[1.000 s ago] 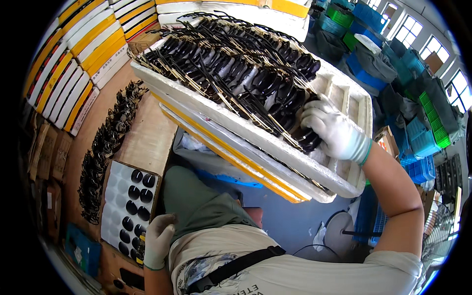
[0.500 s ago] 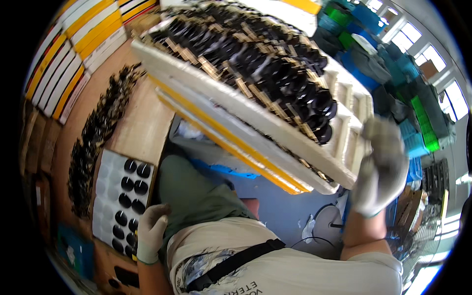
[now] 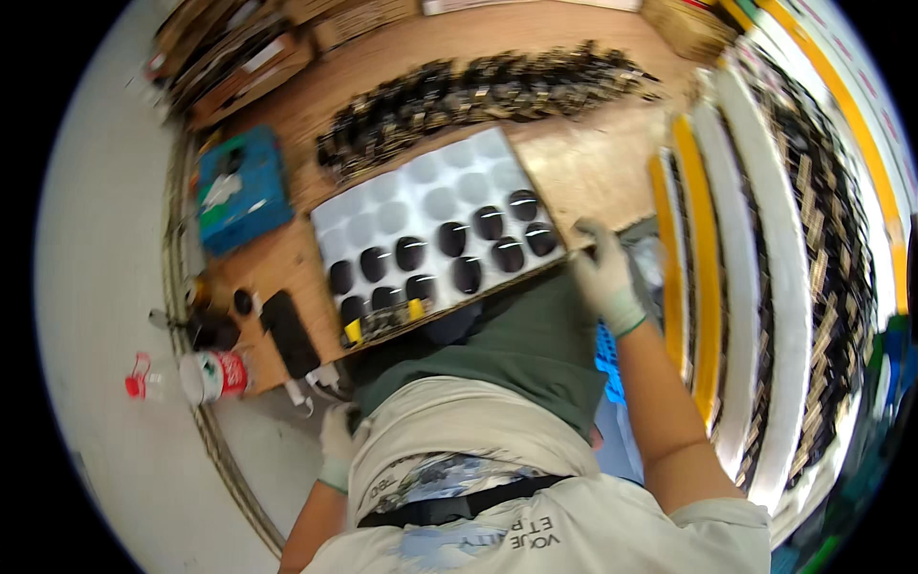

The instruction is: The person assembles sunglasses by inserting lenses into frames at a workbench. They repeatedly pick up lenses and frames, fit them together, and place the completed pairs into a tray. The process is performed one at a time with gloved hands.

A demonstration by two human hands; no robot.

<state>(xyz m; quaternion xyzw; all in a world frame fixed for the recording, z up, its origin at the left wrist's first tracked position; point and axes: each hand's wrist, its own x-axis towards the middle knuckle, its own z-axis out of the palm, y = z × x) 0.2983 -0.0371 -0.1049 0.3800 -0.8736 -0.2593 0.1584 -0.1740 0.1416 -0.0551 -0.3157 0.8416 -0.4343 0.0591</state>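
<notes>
A white board (image 3: 382, 206) with rows of round pale spots lies in front of me; dark oval lenses (image 3: 451, 239) sit on its nearer rows. My right hand (image 3: 606, 275), in a pale glove, is at the board's right corner. Its thumb and fingers are bent and apart, with nothing visible between them. My left hand (image 3: 338, 445), also gloved, hangs low beside my left thigh, its fingers mostly hidden. Behind the board runs a long heap of dark and gold eyewear pieces (image 3: 459, 91). A small yellow-and-black item (image 3: 387, 320) rests along the board's near edge.
White foam trays (image 3: 755, 220) with dark and gold pieces stand stacked on the right, yellow-edged layers among them. At the left are a blue box (image 3: 244, 187), a black phone (image 3: 289, 335) with a white cable, and a plastic bottle (image 3: 215, 376). Cardboard (image 3: 253, 72) lies at the back left.
The view has swung left, from the foam trays to the board. My right hand has come from the trays to the board's corner; my left has moved from the board down to my thigh.
</notes>
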